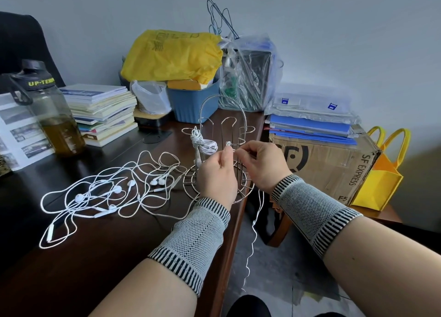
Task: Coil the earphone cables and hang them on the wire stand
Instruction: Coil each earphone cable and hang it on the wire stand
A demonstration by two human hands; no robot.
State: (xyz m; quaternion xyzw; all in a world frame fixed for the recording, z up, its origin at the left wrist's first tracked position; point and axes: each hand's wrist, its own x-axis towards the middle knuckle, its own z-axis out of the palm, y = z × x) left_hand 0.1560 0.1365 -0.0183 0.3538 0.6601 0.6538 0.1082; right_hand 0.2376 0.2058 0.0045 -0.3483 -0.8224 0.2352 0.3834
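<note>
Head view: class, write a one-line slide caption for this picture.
Both hands, left and right, pinch a white earphone cable at the wire stand, one coiled set hung.

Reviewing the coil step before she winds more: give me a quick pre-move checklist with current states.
1. Both hands on the cable: left hand and right hand pinch the white cable in front of the wire stand. Ok.
2. Slack under control: the cable's tail hangs off the desk edge toward the floor. Not ok.
3. Free hook available: one coiled earphone hangs on the left; other hooks look bare. Ok.
4. Remaining earphones untangled: they lie in an overlapping pile. Not ok.
5. Coil started: hidden by the fingers. Cannot tell.
</note>
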